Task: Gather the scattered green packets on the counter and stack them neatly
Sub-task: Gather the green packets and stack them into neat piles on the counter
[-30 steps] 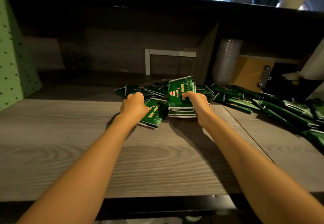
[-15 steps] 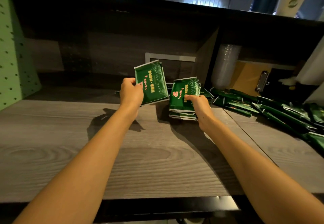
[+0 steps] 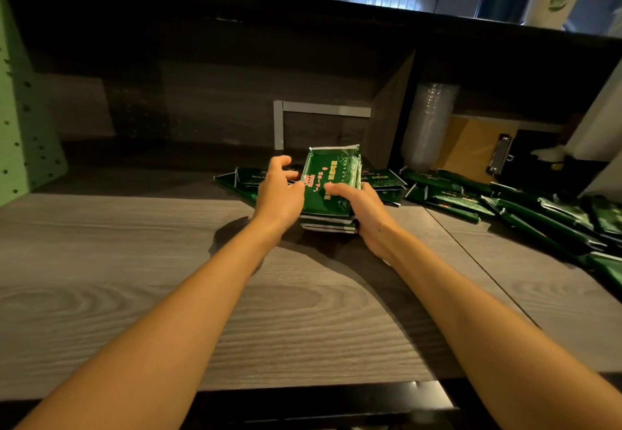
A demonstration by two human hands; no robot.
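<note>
A stack of glossy green foil packets with pale printed lettering sits on the grey wood-grain surface, near its back and a little right of centre. The top packet is tilted up at its far end, and the white edges of the packets below it show at the near side.

The right hand grips the stack from the right. Its thumb lies across the top packet and its fingers are curled round the stack's right side. The left hand is at the stack's left side, with bent fingers touching the top packet's left edge and one digit raised clear above them. I cannot tell whether this hand pinches the packet or only rests against it.

More loose green packets lie scattered over the surface to the right, overlapping one another, and a few dark green packets lie flat just behind the left hand.

At the far left stands a pale green pegboard panel. To the right of the stack, against the back wall, stand a column of clear plastic cups and a brown clipboard with a metal clip.
</note>
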